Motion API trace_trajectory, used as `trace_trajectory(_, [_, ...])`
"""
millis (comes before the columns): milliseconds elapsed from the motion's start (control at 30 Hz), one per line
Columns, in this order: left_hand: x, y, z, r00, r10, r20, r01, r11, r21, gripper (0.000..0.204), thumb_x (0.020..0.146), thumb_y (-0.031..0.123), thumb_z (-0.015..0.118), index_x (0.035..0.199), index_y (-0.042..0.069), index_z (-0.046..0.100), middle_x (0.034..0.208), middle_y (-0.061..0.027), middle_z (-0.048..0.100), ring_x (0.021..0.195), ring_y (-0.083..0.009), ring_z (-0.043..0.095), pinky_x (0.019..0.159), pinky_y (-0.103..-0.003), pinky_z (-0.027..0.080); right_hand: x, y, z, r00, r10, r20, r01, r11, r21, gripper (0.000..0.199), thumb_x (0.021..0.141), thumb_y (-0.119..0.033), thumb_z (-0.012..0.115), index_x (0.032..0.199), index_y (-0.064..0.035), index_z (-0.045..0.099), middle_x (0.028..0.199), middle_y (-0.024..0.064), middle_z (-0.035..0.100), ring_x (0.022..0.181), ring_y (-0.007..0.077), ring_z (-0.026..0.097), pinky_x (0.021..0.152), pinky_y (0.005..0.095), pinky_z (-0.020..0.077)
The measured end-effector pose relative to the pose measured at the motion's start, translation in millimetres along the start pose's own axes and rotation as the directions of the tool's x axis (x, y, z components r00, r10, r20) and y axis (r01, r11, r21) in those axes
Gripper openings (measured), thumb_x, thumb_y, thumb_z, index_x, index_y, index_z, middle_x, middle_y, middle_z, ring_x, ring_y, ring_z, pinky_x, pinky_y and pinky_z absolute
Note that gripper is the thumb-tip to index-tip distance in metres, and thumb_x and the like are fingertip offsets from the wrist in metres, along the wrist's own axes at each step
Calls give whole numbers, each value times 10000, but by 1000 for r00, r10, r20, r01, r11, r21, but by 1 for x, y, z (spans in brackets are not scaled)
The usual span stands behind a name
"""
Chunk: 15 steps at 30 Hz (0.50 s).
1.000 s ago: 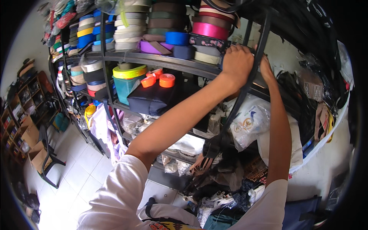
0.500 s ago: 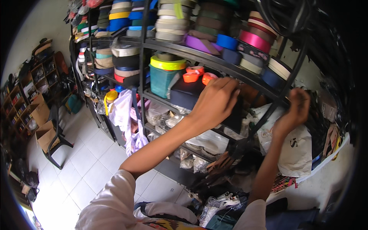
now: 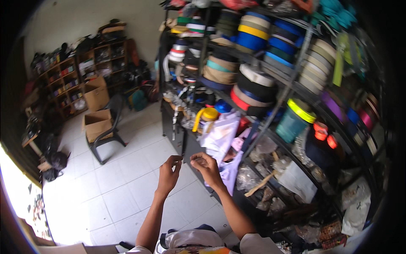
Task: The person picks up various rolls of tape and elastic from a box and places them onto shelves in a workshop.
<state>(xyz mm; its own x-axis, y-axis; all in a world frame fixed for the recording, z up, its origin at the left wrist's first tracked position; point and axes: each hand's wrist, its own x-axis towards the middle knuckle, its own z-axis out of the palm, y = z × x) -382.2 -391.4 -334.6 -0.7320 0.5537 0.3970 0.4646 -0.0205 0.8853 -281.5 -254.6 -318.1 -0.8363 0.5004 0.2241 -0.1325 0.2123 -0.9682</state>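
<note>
In front of me, over the floor tiles, both hands are raised close together with a small gap between their fingertips. My left hand (image 3: 169,174) has its fingers bent into a pinch; what they hold, if anything, is too small to make out. Beside it, my right hand (image 3: 207,170) is also curled, thumb towards the fingers, and its grip hides whatever may be in it. Just past the right hand, pale lilac cloth (image 3: 220,136) hangs from the shelf rack. A yellow roll of tape (image 3: 209,114) sits above that cloth.
A metal rack (image 3: 292,80) packed with webbing rolls fills the right side. A teal bin (image 3: 292,122) with a bright yellow roll on top stands on it. At left, a black chair (image 3: 111,132) bears a cardboard box (image 3: 96,120). Wooden cubbies (image 3: 67,84) line the far wall.
My view has swung left, away from the orange rolls. Both hands have left the rack's shelf area and come together low in front of me, over the floor.
</note>
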Motion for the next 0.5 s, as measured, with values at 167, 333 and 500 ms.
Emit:
trace_trajectory(167, [9,-66,-100,993,-82,-79,87,994,66,163,925,62,567,1057,-26,603,1005,-159,687,884,-287,694,744,-343,530,72,53,102,959,166,232,-158,986,-54,248,851,-219,664,1021,-38,654,917,26,668,803,121,642,629,257,484])
trace_trajectory(333, [28,-133,-174,964,-199,-178,204,979,12,164,923,67,576,1058,-23,596,1000,-154,687,870,-274,694,720,-328,533,125,111,191,894,306,327,-272,951,-145,224,844,-200,671,1000,-39,677,938,44,677,790,131,645,627,272,500])
trace_trajectory(500, [76,-198,-278,927,-284,-247,303,952,44,166,920,49,576,1066,-26,606,1037,-137,682,908,-214,683,779,-311,542,210,147,305,825,369,428,-294,927,-231,221,859,-207,656,1014,-50,677,918,31,666,784,117,640,645,268,491])
